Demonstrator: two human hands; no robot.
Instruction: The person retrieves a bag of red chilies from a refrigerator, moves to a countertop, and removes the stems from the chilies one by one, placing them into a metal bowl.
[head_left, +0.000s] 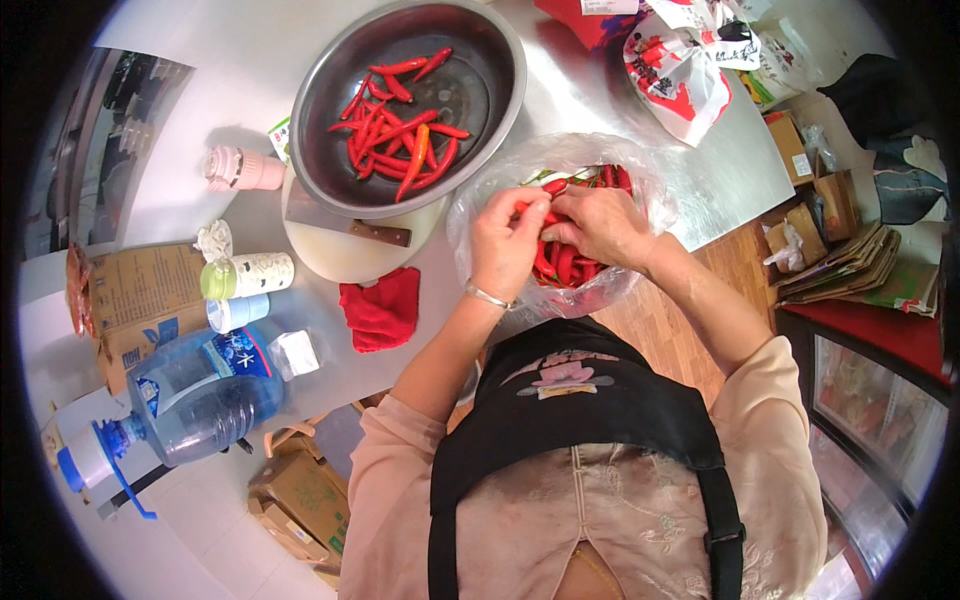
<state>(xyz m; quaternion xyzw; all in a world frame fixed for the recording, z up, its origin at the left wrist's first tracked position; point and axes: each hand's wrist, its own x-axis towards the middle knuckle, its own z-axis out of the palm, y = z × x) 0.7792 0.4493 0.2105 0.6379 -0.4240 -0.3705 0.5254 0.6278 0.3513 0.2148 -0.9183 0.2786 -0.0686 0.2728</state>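
Over an open clear plastic bag (480, 187) of red chili peppers (568, 264), both hands meet with fingertips close together. My left hand (510, 240), with a bracelet at the wrist, pinches a red chili pepper (555, 187). Fingers of my right hand (604, 229) are bent at the same spot, partly over the peppers; whether they grip a pepper is hidden. Beyond the bag to the left, a large metal bowl (309, 161) holds many red chilies and an orange one (414, 161). The bowl overlaps a round white cutting board (337, 251), where a cleaver (381, 233) lies partly under it.
A red cloth (380, 310) lies left of the bag. Farther left stand a pink bottle (244, 169), a green-lidded tumbler (247, 276), a blue cup (238, 311) and a big water jug (206, 397). A tied white-and-red bag (679, 82) sits at the back right.
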